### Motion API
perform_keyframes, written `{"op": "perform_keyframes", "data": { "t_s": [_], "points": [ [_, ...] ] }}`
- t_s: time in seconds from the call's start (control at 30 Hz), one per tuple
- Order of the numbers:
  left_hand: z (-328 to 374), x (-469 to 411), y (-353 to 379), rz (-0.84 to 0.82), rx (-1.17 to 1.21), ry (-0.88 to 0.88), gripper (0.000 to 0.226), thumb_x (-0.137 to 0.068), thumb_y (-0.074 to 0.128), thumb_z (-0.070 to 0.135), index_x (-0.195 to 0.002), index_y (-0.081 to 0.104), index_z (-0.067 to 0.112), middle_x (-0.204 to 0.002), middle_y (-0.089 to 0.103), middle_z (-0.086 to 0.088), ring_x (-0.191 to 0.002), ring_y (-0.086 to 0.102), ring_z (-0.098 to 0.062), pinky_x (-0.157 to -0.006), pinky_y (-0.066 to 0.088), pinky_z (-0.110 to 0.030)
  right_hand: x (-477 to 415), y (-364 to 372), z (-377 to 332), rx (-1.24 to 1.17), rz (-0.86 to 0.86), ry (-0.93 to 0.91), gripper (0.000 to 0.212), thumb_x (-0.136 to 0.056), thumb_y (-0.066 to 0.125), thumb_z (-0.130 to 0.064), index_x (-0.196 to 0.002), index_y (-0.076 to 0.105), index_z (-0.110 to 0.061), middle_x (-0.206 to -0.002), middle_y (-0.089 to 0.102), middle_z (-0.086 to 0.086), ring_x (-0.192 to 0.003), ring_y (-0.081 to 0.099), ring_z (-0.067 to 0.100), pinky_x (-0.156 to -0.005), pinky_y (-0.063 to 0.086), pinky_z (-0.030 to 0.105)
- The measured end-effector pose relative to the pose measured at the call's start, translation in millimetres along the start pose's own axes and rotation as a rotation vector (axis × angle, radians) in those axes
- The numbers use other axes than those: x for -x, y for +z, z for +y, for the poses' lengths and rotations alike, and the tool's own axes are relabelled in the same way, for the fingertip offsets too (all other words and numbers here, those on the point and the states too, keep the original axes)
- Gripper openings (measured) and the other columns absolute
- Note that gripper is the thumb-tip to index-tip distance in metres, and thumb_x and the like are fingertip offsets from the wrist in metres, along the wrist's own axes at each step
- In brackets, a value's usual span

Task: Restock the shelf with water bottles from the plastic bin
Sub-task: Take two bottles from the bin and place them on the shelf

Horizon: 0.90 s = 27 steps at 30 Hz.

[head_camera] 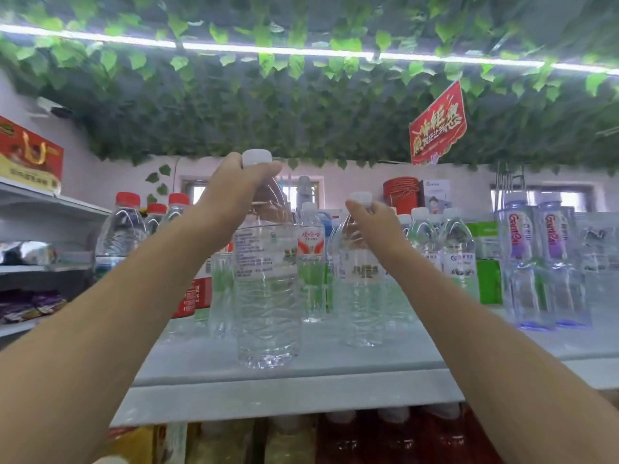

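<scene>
Two water bottles are in hand, one per hand. The left hand (234, 185) has its fingers and thumb curled round the neck of the large clear bottle (268, 296), just under its white cap (257, 158). The right hand (376, 222) pinches the neck of the smaller clear bottle (361, 289) below its own white cap (361, 196). Both bottles are upright with their bases down at the white shelf (335, 373), the large one near the front edge and the smaller one further back to its right; whether either base rests fully on the surface cannot be told. Behind them stand at least three white-capped bottles with green labels (459, 252). To the left are three red-capped bottles (126, 229), and to the right two purple-labelled bottles (522, 262) side by side. A green box (487, 272) sits between the white-capped and the purple-labelled ones. A stack of red buckets (401, 192) stands at the back. One red box (30, 152) sits on the upper shelf at the left. Overhead, ivy leaves (301, 112) cover the ceiling, crossed by one light strip (268, 50), and one red sign (438, 123) hangs down. Below the shelf, blurred bottles (368, 437) fill a lower level
</scene>
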State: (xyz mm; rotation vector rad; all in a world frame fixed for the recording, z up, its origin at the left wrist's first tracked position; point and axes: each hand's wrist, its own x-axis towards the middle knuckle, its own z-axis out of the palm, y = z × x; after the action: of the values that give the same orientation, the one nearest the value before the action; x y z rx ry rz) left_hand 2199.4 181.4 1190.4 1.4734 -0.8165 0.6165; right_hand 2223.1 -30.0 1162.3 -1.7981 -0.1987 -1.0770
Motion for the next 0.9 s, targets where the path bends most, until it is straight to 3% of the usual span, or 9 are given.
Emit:
{"op": "perform_keyframes", "data": {
  "t_s": [0.1,0.23,0.33,0.4,0.47,0.53,0.67,0.8,0.9],
  "points": [
    [-4.3,-0.1,-0.9,-0.002,0.019,0.015,0.024,-0.092,0.054,0.023,-0.109,0.044,0.008,-0.1,0.06,-0.025,-0.064,0.061,-0.018,-0.045,0.049,-0.019,-4.1,4.5,4.2,0.048,-0.021,-0.017,0.032,-0.093,0.051,-0.042,-0.098,0.058,-0.011,-0.086,0.068,0.007,-0.072,0.067,0.018,-0.082,0.055,0.042],
    [-6.3,-1.8,-0.7,0.017,0.03,0.015,0.021,-0.09,0.056,0.024,-0.104,0.045,0.012,-0.114,0.058,-0.03,-0.079,0.062,-0.024,-0.048,0.051,-0.022,-4.8,5.0,5.1,0.089,-0.009,-0.025,0.031,-0.09,0.052,-0.046,-0.098,0.055,-0.016,-0.097,0.067,0.007,-0.089,0.067,0.024,-0.086,0.053,0.046],
    [-4.8,-3.9,-0.2,0.013,0.024,0.021,0.028,-0.088,0.057,0.027,-0.107,0.046,0.01,-0.116,0.058,-0.029,-0.089,0.063,-0.03,-0.069,0.055,-0.035,1.6,-2.0,4.5,0.03,-0.071,-0.009,0.024,-0.089,0.055,-0.045,-0.094,0.055,-0.021,-0.096,0.067,0.003,-0.095,0.065,0.022,-0.083,0.051,0.037],
    [-2.6,-3.1,0.5,0.006,0.032,0.019,0.029,-0.086,0.058,0.03,-0.107,0.047,0.011,-0.116,0.059,-0.028,-0.088,0.062,-0.029,-0.081,0.052,-0.043,7.6,-8.3,5.8,-0.01,-0.14,0.051,0.049,-0.084,0.057,-0.056,-0.107,0.06,-0.013,-0.103,0.065,0.002,-0.104,0.06,0.024,-0.088,0.048,0.038],
    [0.9,-0.8,1.8,0.002,0.04,0.014,0.026,-0.083,0.059,0.033,-0.099,0.048,0.016,-0.116,0.059,-0.028,-0.092,0.063,-0.033,-0.088,0.049,-0.046,11.2,-14.6,16.1,-0.099,-0.227,0.149,0.09,-0.062,0.063,-0.077,-0.123,0.055,-0.01,-0.122,0.061,0.007,-0.116,0.055,0.029,-0.1,0.042,0.053],
    [4.9,2.0,3.4,0.002,0.036,0.01,0.023,-0.082,0.058,0.034,-0.095,0.048,0.019,-0.116,0.059,-0.027,-0.102,0.062,-0.037,-0.093,0.047,-0.048,9.5,-20.6,34.2,-0.19,-0.308,0.217,0.109,-0.049,0.067,-0.083,-0.132,0.048,-0.015,-0.133,0.055,0.008,-0.124,0.05,0.032,-0.102,0.038,0.06],
    [11.3,4.2,7.1,0.002,0.048,0.039,0.024,-0.088,0.056,0.028,-0.103,0.047,0.012,-0.101,0.062,-0.025,-0.086,0.062,-0.029,-0.083,0.049,-0.043,25.0,-31.3,37.7,-0.334,-0.336,0.297,0.054,-0.079,0.06,-0.056,-0.117,0.057,-0.018,-0.128,0.059,0.011,-0.118,0.056,0.031,-0.098,0.046,0.049],
    [15.5,9.0,12.4,0.001,0.059,0.055,0.024,-0.09,0.054,0.026,-0.106,0.046,0.009,-0.092,0.061,-0.018,-0.075,0.062,-0.023,-0.074,0.05,-0.037,32.0,-43.1,56.3,-0.457,-0.524,0.327,0.059,-0.082,0.062,-0.037,-0.131,0.048,-0.007,-0.129,0.057,0.019,-0.116,0.056,0.033,-0.099,0.045,0.046],
    [15.5,12.4,15.4,-0.007,0.051,0.052,0.019,-0.091,0.053,0.025,-0.102,0.046,0.012,-0.088,0.063,-0.016,-0.071,0.062,-0.021,-0.071,0.051,-0.035,34.8,-45.1,65.3,-0.474,-0.575,0.321,0.065,-0.06,0.086,-0.035,-0.115,0.059,-0.012,-0.115,0.066,0.009,-0.102,0.063,0.025,-0.094,0.047,0.044]
  ]
}}
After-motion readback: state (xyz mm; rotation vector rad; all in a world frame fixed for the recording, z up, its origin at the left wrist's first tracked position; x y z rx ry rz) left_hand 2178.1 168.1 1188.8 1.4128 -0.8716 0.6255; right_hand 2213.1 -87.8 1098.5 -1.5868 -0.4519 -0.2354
